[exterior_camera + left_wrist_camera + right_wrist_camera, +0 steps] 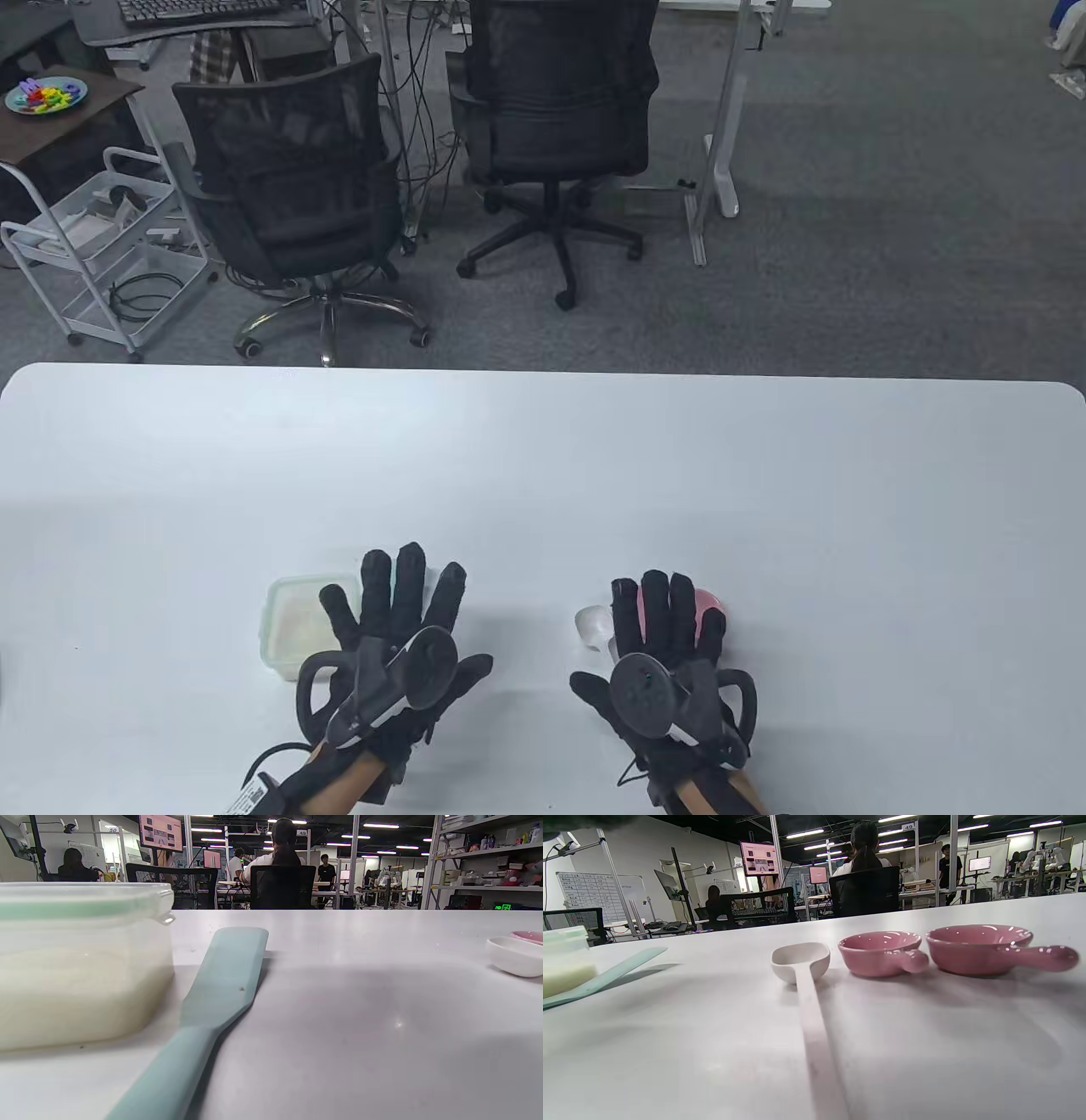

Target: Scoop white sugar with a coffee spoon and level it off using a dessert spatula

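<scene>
Near the front edge of the white surface both gloved hands lie flat, fingers spread, holding nothing. From above, the left hand covers the right side of the sugar tub and hides the spatula almost wholly; the right hand covers most of the spoon and the pink dishes, so only the spoon's white bowl and a pink sliver show. In the left wrist view the spatula lies flat just right of the tub, its long axis running away from the person, broad blade at the far end, handle cut off by the bottom edge. The tub holds white sugar and has a green band under its rim. In the right wrist view the spoon also lies lengthwise away from the person, bowl far, handle toward the camera and blurred; two pink dishes sit side by side just right of its bowl, handles pointing right. Background signs read "49" and "50"; the whiteboard writing is too small to read.
</scene>
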